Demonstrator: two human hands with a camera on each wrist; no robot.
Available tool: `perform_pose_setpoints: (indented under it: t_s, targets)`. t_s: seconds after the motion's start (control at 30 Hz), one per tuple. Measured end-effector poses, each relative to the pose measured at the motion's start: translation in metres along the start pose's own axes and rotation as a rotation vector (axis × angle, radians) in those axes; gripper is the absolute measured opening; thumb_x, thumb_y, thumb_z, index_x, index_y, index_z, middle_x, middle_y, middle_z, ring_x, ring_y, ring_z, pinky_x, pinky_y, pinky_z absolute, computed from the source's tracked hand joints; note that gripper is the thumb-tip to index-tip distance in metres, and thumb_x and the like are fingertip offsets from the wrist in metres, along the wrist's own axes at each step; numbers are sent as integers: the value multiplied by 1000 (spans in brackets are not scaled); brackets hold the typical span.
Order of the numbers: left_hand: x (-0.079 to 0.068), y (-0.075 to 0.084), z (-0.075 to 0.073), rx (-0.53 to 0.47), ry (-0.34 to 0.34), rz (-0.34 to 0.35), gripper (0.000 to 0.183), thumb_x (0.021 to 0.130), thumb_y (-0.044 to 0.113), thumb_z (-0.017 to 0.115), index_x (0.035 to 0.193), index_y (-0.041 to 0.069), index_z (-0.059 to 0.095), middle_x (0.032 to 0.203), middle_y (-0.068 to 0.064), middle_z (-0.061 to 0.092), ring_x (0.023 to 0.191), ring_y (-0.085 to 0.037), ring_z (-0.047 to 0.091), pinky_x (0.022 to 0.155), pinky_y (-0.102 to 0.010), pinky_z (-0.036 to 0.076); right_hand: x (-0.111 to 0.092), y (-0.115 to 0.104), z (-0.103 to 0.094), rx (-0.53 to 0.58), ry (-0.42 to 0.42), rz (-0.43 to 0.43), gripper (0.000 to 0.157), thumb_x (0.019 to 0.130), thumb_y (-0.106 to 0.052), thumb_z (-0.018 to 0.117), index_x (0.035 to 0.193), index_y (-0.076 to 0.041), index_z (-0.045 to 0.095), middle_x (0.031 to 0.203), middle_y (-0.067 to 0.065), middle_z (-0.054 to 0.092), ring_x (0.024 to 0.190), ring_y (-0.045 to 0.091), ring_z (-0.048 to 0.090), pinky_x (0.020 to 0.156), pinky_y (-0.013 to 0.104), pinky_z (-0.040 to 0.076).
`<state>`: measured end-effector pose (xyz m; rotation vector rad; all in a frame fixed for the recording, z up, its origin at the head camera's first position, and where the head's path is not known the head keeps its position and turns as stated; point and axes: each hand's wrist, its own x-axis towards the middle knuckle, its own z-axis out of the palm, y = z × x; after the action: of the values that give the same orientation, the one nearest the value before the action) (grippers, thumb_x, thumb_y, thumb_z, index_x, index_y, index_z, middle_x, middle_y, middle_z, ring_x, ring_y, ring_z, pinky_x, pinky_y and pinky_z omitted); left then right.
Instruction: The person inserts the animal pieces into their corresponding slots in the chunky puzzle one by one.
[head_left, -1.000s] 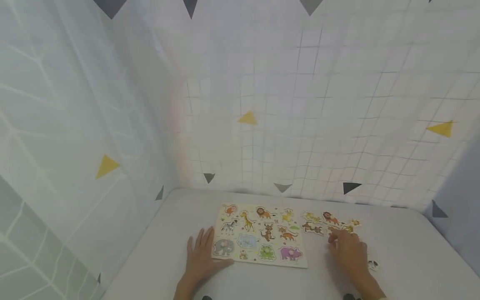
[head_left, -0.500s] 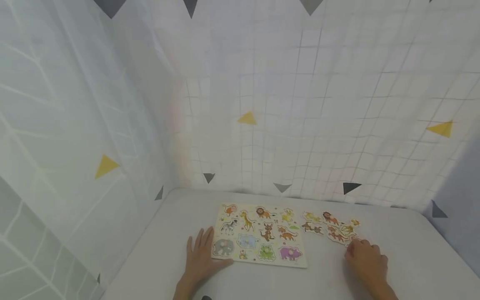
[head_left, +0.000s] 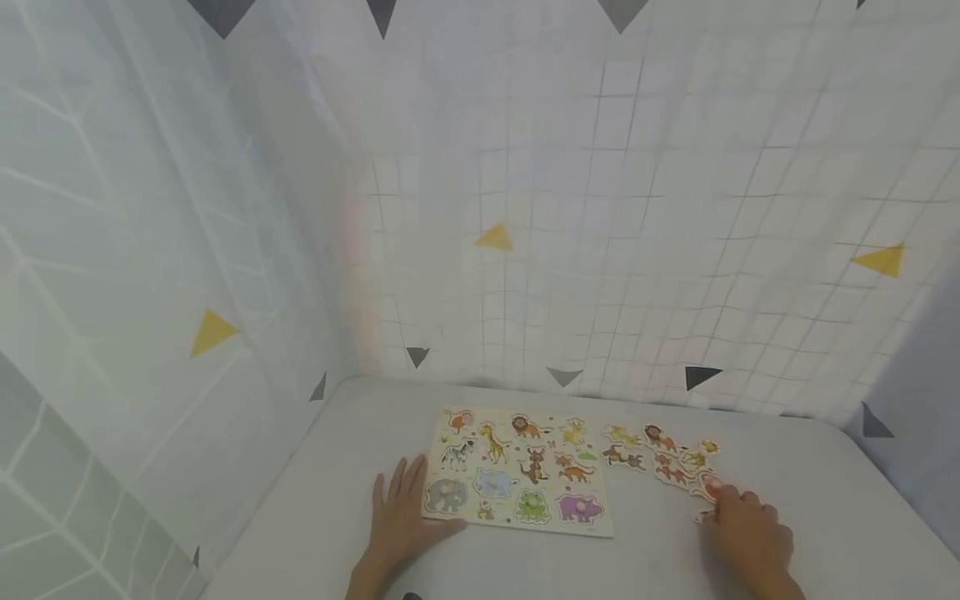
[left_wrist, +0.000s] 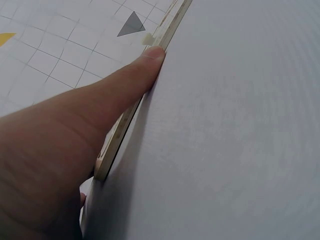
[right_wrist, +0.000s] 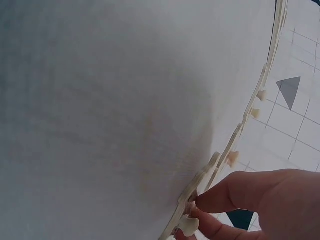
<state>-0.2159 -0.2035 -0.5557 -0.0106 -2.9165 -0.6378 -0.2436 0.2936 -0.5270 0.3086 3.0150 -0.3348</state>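
Observation:
A wooden animal puzzle board [head_left: 517, 492] lies flat on the table. My left hand [head_left: 397, 517] rests at its lower left corner, fingers straight along the left edge. In the left wrist view the thumb [left_wrist: 145, 67] lies against the board's front edge. My right hand [head_left: 750, 533] is right of the board; in the right wrist view its thumb and finger pinch at a knobbed wooden puzzle piece [right_wrist: 200, 175]. The hand hides most of this piece in the head view. Just beyond the fingertips lies a monkey piece [head_left: 708, 485].
Several loose pieces lie between board and right hand: a lion [head_left: 662, 437], a tiger [head_left: 672, 468], a giraffe [head_left: 699, 456], a kangaroo [head_left: 624, 457] and a yellow animal [head_left: 622, 434]. An elephant [head_left: 446, 495], a frog [head_left: 532, 506] and a purple hippo [head_left: 580, 507] sit in the board.
My right hand has moved right and toward me, away from the tiger piece, uncovering the tiger and monkey pieces. The left hand and the board have stayed still.

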Motion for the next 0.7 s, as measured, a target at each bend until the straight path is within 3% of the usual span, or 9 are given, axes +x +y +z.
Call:
perform_pose_setpoints:
  t_s: [0.27,0.7]
  targets:
    - [0,0,1,5,10,3,126,66,83,73,160,8,34,167,-11,37,158,-40,26,128,-71,8,3,4,5,-33,-49,55,44,91,-24,71,103,12,51,86,26,55,78,38,55,63,48,50]
    - [2,-3,5,7,22,11,127,65,85,73,159,9,35,166,-12,38,157,-40,27,128,-71,9,0,8,-1,-34,-59,18,35,87,-25,73,93,6,58,80,16,60,73,30,56,62,44,49]
